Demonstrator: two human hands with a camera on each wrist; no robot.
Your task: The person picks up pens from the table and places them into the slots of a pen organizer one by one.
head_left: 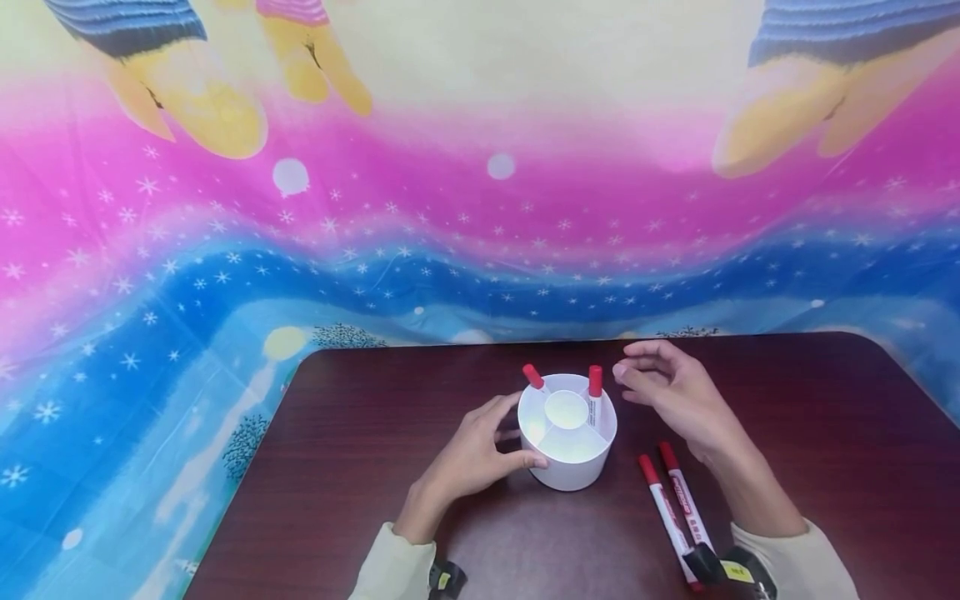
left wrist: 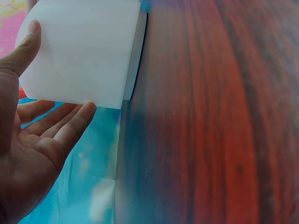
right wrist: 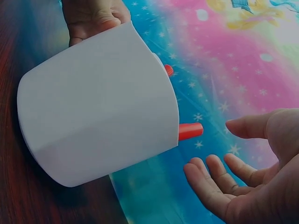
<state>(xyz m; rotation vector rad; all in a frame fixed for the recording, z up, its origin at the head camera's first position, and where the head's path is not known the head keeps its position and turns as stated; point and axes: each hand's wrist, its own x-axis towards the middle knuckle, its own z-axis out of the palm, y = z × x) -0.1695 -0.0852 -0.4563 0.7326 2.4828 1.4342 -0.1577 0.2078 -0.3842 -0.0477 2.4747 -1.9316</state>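
A round white pen holder (head_left: 567, 472) with several compartments around a central cup stands on the table. My left hand (head_left: 472, 450) grips its left side, thumb in front and fingers round the back; the left wrist view shows the thumb against the white wall (left wrist: 84, 56). Two red-capped markers stand in separate compartments: one leaning at the back left (head_left: 533, 377), one at the right (head_left: 596, 392). To the holder's right, my right hand (head_left: 678, 392) hovers with loosely bent fingers and nothing between them. In the right wrist view its fingertips are apart from a red cap (right wrist: 190, 131).
Two more red-and-white markers, one left (head_left: 663, 508) and one right (head_left: 686, 500), lie side by side below my right hand, partly under the wrist strap. The dark wooden table (head_left: 337, 467) ends at a printed backdrop cloth (head_left: 450, 208).
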